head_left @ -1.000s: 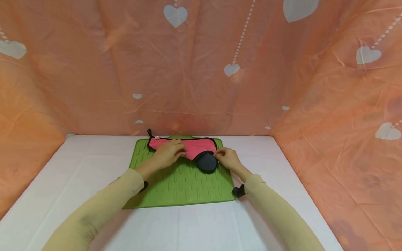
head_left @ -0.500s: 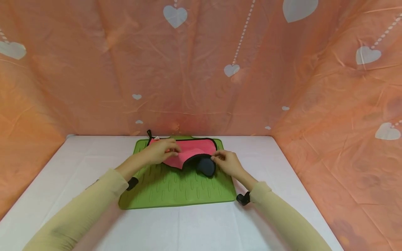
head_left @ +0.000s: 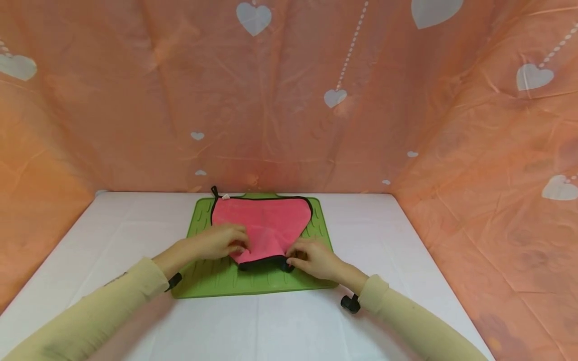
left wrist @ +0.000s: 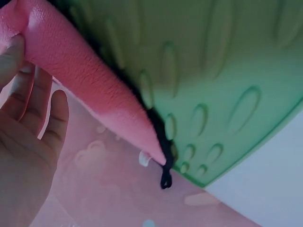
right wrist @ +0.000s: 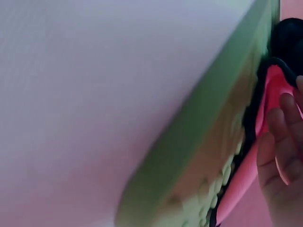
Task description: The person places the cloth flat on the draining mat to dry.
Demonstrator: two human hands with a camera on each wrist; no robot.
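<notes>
A pink cloth with black edging lies spread on a green ribbed mat, its near edge bunched and slightly raised. At its far left corner are a black loop and a small white tag. My left hand pinches the cloth near its front left corner; in the left wrist view its thumb presses into the fuzzy pink fabric. On the other side, my right hand pinches the black front edge. Between the hands, dark material shows under that edge, mostly hidden.
The mat lies on a white-covered table. An orange curtain with pale hearts stands behind the table and along both sides. Black wrist-worn devices, such as the one at the right sleeve, hang just above the table.
The near edge of the cloth, folded back before, has been drawn toward me, so the cloth lies more spread out. Both hands have come nearer, and the dark patch is now mostly covered.
</notes>
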